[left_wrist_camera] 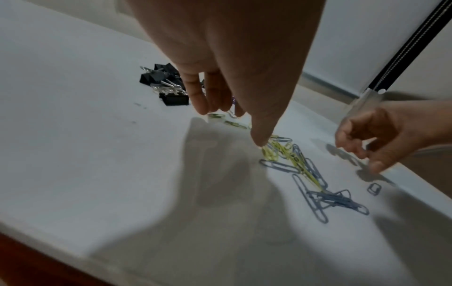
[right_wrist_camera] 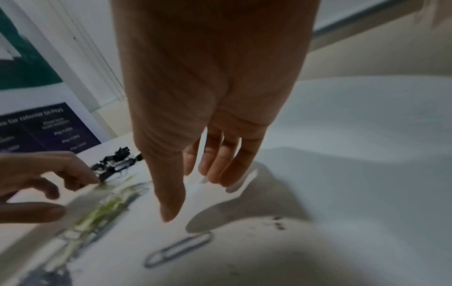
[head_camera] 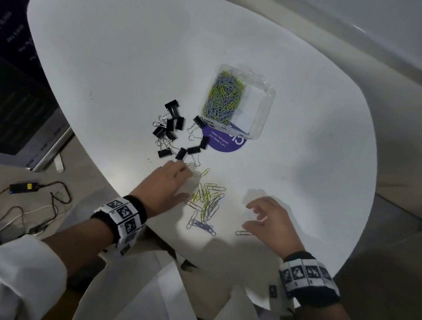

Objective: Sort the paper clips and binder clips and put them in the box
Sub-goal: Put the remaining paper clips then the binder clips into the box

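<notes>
A clear plastic box (head_camera: 266,97) stands right of the table's middle, its left compartment full of yellow and blue paper clips (head_camera: 223,97). Left of it lies a pile of black binder clips (head_camera: 173,133) (left_wrist_camera: 171,96). Loose paper clips (head_camera: 205,204) (left_wrist_camera: 305,174) are scattered near the front edge. My left hand (head_camera: 185,183) (left_wrist_camera: 234,125) reaches over their far end, fingertips (left_wrist_camera: 208,108) touching a clip, thumb pointing down. My right hand (head_camera: 250,216) (right_wrist_camera: 193,197) hovers to the right with fingers spread and holds nothing. A single blue paper clip (head_camera: 243,233) (right_wrist_camera: 178,249) lies below it.
The white rounded table (head_camera: 139,43) has a purple round sticker (head_camera: 222,145) partly under the box. Left of the table stands a dark printed board (head_camera: 4,52), with a black adapter and cable (head_camera: 24,186) on the floor. The table's front edge is just behind my wrists.
</notes>
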`<state>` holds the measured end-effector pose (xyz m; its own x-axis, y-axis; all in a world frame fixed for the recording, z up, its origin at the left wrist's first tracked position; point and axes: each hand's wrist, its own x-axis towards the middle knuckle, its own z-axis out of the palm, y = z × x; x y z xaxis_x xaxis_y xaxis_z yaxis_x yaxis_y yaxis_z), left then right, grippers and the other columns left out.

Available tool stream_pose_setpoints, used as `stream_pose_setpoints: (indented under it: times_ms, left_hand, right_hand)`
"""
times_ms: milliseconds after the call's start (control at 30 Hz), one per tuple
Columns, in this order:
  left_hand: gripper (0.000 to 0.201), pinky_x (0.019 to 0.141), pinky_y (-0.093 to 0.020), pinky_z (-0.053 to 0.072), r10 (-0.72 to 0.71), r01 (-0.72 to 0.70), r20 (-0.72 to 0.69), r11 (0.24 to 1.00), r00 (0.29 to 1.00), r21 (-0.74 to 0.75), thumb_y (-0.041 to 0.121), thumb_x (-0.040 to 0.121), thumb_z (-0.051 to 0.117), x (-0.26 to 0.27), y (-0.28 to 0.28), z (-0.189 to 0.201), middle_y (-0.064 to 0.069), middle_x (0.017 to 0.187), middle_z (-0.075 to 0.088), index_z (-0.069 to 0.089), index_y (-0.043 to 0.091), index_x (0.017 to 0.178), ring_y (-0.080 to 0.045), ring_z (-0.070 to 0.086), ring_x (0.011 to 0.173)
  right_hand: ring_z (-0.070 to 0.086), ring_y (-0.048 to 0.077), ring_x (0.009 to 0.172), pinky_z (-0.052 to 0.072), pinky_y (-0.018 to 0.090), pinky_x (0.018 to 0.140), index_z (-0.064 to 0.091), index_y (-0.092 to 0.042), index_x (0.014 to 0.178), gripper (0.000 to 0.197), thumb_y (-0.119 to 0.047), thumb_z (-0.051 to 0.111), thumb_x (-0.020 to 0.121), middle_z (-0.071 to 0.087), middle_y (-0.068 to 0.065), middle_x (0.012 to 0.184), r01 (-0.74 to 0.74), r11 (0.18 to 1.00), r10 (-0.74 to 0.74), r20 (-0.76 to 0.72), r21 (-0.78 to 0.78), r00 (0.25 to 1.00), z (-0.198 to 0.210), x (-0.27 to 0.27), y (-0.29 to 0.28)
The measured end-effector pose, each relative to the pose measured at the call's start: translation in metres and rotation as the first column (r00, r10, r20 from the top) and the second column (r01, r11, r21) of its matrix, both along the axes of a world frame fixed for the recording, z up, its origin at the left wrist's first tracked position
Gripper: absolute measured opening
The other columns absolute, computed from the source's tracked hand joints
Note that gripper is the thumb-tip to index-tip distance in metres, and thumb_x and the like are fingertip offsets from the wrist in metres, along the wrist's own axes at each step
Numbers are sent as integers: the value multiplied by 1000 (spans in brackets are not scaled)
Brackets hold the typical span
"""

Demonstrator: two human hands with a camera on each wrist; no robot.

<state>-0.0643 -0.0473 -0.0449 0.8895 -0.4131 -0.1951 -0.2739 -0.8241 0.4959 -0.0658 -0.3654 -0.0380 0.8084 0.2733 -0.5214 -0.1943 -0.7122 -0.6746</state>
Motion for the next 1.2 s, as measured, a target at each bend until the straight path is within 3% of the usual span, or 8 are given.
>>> stream_pose_setpoints:
  times_ms: [133,300,433,733,867,933,1033,1200]
  left_hand:
    - [84,102,-39,43,-35,41,-65,995,997,89,62,81,60,-10,15,-9,-9,141,36,36,9,141,-26,39,125]
    - [83,105,-39,41,-117,122,-109,991,987,45,60,85,58,-19,4,-11,-8,143,35,33,8,145,-24,36,127]
    - [81,101,-38,45,-196,187,-184,980,963,-63,46,78,71,-26,-12,-16,-10,141,37,37,8,142,-27,41,124]
    - [74,68,-38,57,-173,175,35,981,984,-84,18,67,83,-29,-34,-18,-14,113,54,44,4,129,-28,57,92]
    - [87,90,-39,53,-71,73,29,997,997,-40,26,59,87,-9,-38,-10,-14,127,54,43,7,131,-30,53,111]
    - [90,97,-39,49,-78,79,-36,996,996,32,30,60,86,-2,-38,-12,-14,135,48,43,5,136,-29,48,119]
    - [75,85,-39,54,-106,108,-32,993,994,48,24,64,84,0,-39,-17,-15,125,54,52,1,129,-30,55,107]
    - [36,73,-34,50,-73,74,40,997,997,-21,1,75,73,-3,-40,-28,-7,103,54,58,9,107,-21,49,87]
  right_hand:
    - [56,11,84,50,17,69,63,-30,103,52,-17,90,60,54,-9,98,-66,994,56,-117,-83,992,1,-12,-27]
    - [55,3,80,43,15,72,68,-23,96,28,-7,79,74,53,-8,96,-147,988,146,-31,-47,989,-17,-26,1]
    - [57,1,82,43,19,78,69,-21,98,16,-13,73,84,53,-10,96,-172,985,172,48,-8,984,-23,-24,29]
    - [41,12,114,42,24,99,55,-20,136,58,-19,76,82,45,-4,125,-196,975,216,242,-102,946,-24,3,68]
    - [48,12,109,48,33,96,61,-17,128,44,-24,72,85,48,-6,118,-177,984,177,233,-21,956,-22,2,72]
    - [39,12,118,38,25,104,53,-19,136,69,-43,78,76,42,-6,128,-196,978,206,179,-71,962,-19,-3,73]
    - [32,15,122,32,22,103,45,-19,141,86,-46,83,68,36,-3,134,-229,960,253,145,-162,957,-19,-9,80]
    - [47,17,110,43,32,100,60,-11,124,43,-18,74,84,48,1,117,-142,987,154,214,-69,965,-28,-8,95]
